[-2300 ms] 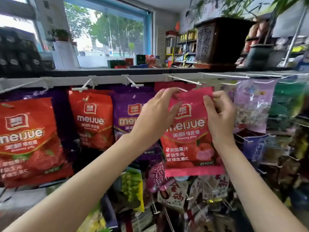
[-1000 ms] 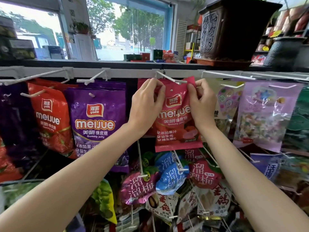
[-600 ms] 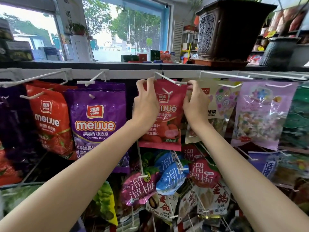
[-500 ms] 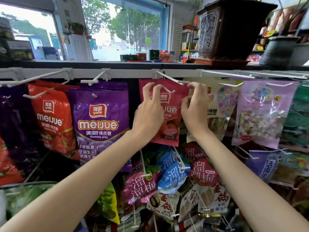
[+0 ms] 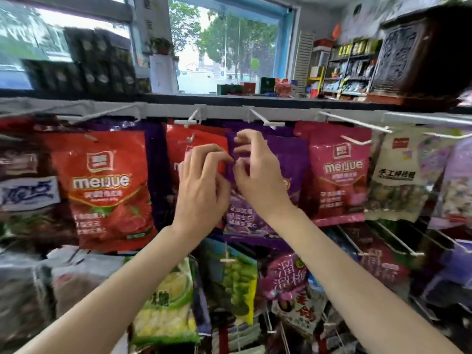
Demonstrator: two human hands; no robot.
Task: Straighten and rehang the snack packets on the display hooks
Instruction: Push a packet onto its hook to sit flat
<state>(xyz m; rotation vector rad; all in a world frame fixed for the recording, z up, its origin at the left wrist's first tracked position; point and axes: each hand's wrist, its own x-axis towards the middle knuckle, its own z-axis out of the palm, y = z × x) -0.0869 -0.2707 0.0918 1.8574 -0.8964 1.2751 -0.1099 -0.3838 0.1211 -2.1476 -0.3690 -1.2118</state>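
Two bare hands work at the top row of a shop's snack display, where "meijue" reads in white on a large red packet (image 5: 107,190) at left and on a pink packet (image 5: 338,172) at right, both hanging from white display hooks (image 5: 265,121); a cream packet (image 5: 394,175) beside the pink one carries Chinese characters, blurred. Between them hangs a purple packet (image 5: 286,162), its lettering hidden. The left hand (image 5: 201,190) is raised with fingers curled, tips at the purple packet's left edge, over a red packet (image 5: 196,139); the right hand (image 5: 258,175) is curled at its upper part, the grip apparently pinching the film
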